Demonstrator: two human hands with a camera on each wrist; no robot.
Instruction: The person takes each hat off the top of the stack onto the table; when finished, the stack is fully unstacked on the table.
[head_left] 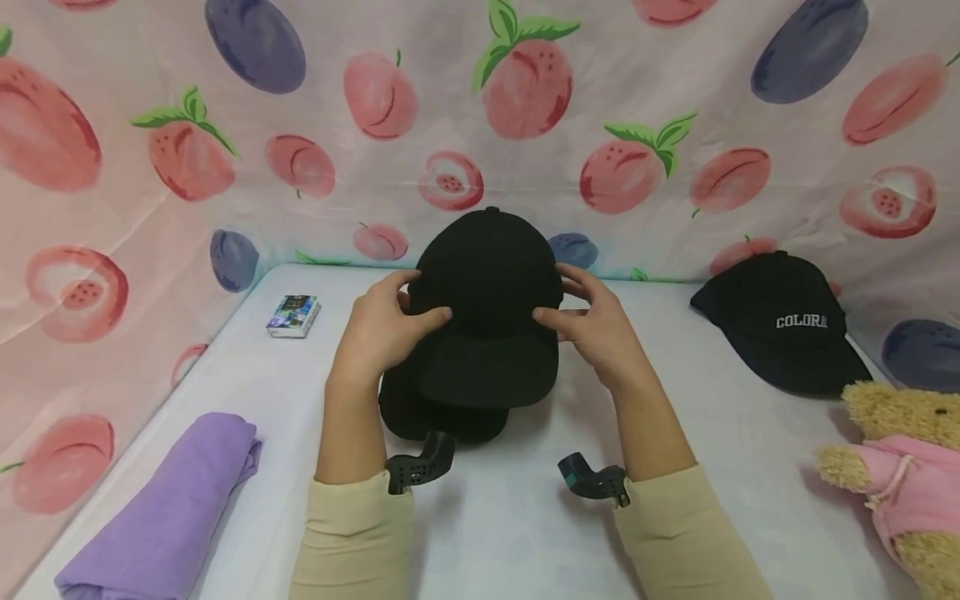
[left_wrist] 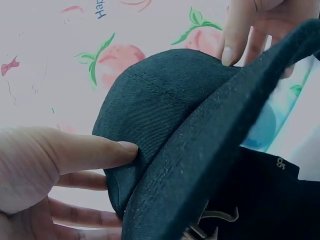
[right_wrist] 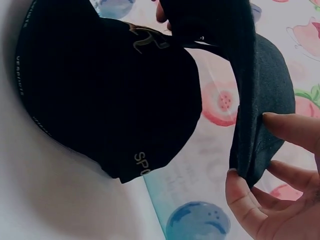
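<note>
A plain black cap (head_left: 487, 267) is held up at the middle of the table, its brim towards me. My left hand (head_left: 378, 329) pinches its left side, thumb on the front of the crown and fingers behind. On the opposite side my right hand (head_left: 600, 329) grips it the same way. Below and partly behind it sits a second black cap (head_left: 442, 421), mostly hidden in the head view. Light embroidered lettering shows on this lower cap (right_wrist: 125, 95) in the right wrist view, where a gap separates much of the two crowns.
Off to the right lies a dark cap (head_left: 787, 325) with white letters, near a teddy bear (head_left: 915, 483) in pink. A small box (head_left: 294, 317) and a folded purple cloth (head_left: 161, 517) are at left. Fruit-print fabric (head_left: 525, 175) hangs behind the table.
</note>
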